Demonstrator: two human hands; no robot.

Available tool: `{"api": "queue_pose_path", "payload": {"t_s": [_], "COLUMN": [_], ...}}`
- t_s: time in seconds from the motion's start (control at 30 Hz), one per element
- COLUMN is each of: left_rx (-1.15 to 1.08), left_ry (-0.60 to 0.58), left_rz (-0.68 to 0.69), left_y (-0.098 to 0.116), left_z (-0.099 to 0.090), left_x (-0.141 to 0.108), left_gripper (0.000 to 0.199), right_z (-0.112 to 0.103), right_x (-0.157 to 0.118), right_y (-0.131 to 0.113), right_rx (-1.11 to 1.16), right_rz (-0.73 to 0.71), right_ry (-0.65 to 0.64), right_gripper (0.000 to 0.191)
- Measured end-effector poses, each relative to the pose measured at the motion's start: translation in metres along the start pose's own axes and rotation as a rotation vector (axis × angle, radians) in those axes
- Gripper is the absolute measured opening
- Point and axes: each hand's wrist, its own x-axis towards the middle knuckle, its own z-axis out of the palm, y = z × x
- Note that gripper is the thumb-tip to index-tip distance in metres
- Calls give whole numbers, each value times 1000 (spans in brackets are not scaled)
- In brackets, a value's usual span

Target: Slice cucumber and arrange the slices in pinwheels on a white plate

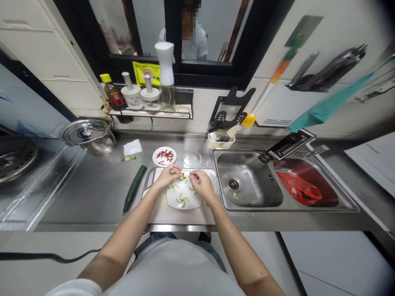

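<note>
Over the far edge of a white plate (191, 204), my left hand (168, 176) and my right hand (202, 185) face each other, fingertips pinched. A small red bit shows by the left fingertips; whether it is held is unclear, and what the right fingers hold is too small to tell. Thin cucumber slices (182, 200) lie on the plate in pinwheel shapes, partly hidden by my hands. The plate rests on a cutting board (160, 218). Just beyond it stands a small white dish (155, 158) of red pieces (166, 156) resembling goji berries.
Left of the board lies a whole cucumber (135, 189). A lidded steel pot (101, 142) stands behind it, near a paper napkin (132, 147). To the right is a double sink (247, 207) with a red plastic bag (300, 190). A condiment shelf (138, 113) hangs under the window.
</note>
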Motion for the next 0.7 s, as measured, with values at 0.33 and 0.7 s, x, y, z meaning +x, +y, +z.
{"api": "queue_pose_path", "payload": {"t_s": [0.33,0.7], "left_rx": [107,227], "left_ry": [-172,-130], "left_rz": [84,112], "left_y": [1,-16], "left_z": [12,22], "left_x": [-8,-1], "left_gripper": [34,23], "right_z": [-5,-11], "right_x": [-8,-18], "right_y": [1,24], "right_rx": [-39,-164], "right_rz": [-99,10], "right_ry": [-95,-80], "right_gripper": [14,14]}}
